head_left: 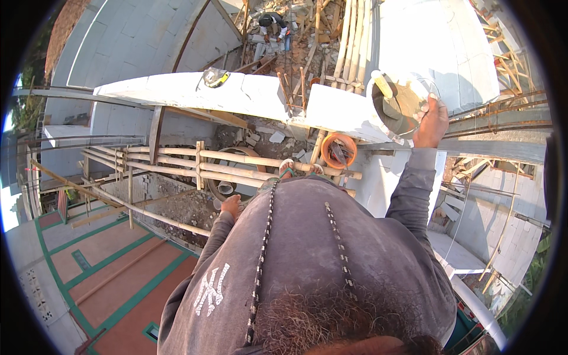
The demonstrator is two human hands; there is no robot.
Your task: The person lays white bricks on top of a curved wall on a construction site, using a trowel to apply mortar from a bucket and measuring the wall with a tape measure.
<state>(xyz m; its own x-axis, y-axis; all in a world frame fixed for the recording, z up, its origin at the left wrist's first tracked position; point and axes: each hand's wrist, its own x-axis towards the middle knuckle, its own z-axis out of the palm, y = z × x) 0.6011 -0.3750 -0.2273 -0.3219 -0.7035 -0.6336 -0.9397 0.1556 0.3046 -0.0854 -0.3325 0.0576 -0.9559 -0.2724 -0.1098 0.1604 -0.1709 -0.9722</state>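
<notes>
1. While the grey hooded top [355, 219] is filling the lower middle, two black-and-white cords [269, 231] are running down along it.
2. The right hand [433, 121] is reaching forward, and its fingers are curling and grasping the near right edge of a bucket [387, 123]; whether they are pressing the rim itself or the thin wire handle, I cannot tell.
3. The left hand [232, 205] is hanging lower, just beside the bamboo rails [236, 174]. Its fingers are bending, but I cannot tell whether they are clasping something.
4. The feet [286, 168] are showing beyond the top, near the bamboo, and one is wearing a sandal with green straps.
5. Close by, an orange bucket [352, 151] is standing beside the rails, and dark pieces are lying inside it.
6. The first bucket is resting on the white wall [343, 112]. It is containing grey-brown mortar [408, 100], and a pale yellow handle [383, 86] is leaning over its far left side.
7. Further left along this wall, a yellow-and-black tape measure [216, 77] is lying on the top surface.
8. Far below, a co-worker [273, 22] in a dark cap is bending among rubble [300, 53], while long bamboo poles [355, 35] are lying side by side to the right.
</notes>
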